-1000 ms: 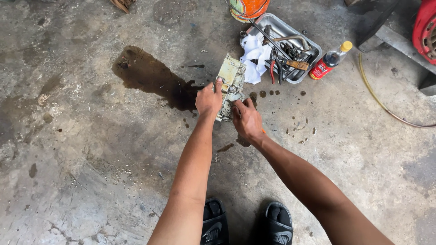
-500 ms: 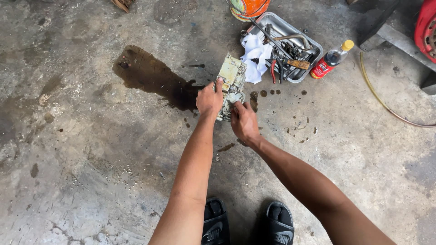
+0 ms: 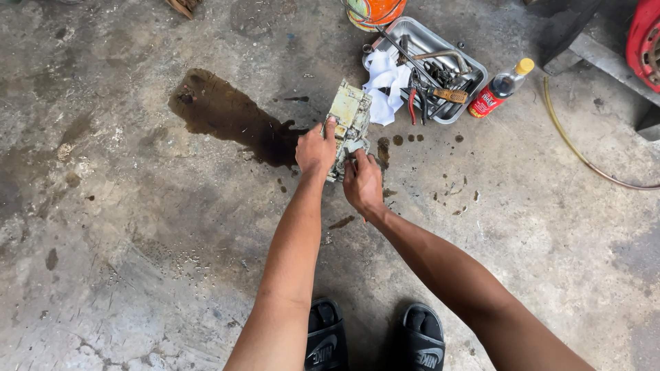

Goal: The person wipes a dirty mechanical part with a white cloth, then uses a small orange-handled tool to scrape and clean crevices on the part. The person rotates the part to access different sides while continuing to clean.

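A grimy pale metal engine part [image 3: 349,117] stands on the concrete floor in front of me. My left hand [image 3: 316,148] grips its left side, fingers curled over the edge. My right hand [image 3: 362,182] presses against its lower right end, fingers closed on the part's bottom. Both arms reach forward from the lower edge of the view.
A dark oil stain [image 3: 227,117] spreads left of the part. Behind it a metal tray [image 3: 474,72] holds tools, a white rag [image 3: 385,79] and a brush. A small bottle with a yellow cap [image 3: 500,87] lies beside it, with a yellow hose [image 3: 577,151] to the right. My sandalled feet [image 3: 375,336] are below.
My right hand has shifted slightly up toward the part's lower end. The left hand and the part stay where they were.
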